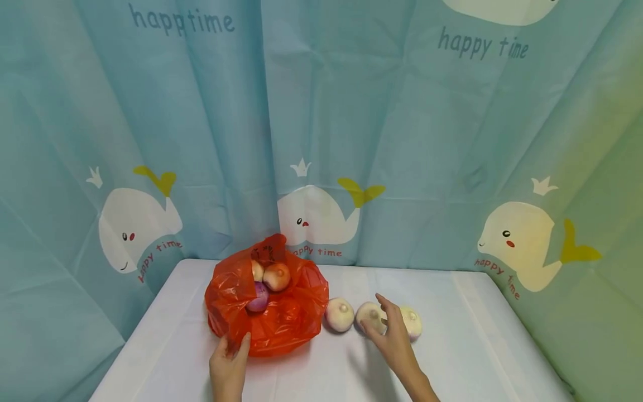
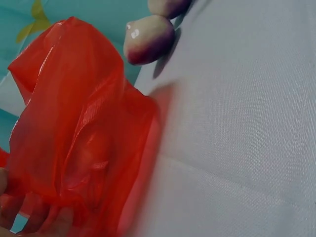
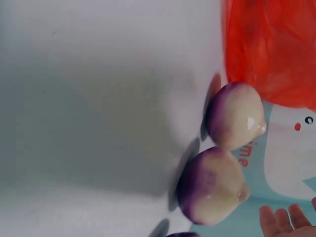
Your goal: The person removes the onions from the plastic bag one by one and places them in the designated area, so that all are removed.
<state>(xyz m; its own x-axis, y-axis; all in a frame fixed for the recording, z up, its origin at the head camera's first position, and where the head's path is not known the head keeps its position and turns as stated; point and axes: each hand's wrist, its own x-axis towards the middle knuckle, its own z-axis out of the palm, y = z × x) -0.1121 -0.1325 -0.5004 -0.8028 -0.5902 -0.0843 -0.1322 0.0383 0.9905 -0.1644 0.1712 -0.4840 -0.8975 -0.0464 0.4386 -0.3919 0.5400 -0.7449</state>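
A crumpled red plastic bag stands open at the table's left, holding an orange-brown onion, a purple one and a pale one. My left hand grips its near edge; in the left wrist view, fingers of that hand lie against the red plastic. Right of the bag, three white-and-purple onions stand in a row: left, middle and right. Over the middle one hovers my right hand, fingers apart; its fingertips show in the right wrist view.
The white tabletop runs back to a light blue curtain printed with whales. The same curtain hangs along the left and right sides. A shadow lies on the cloth below my right hand.
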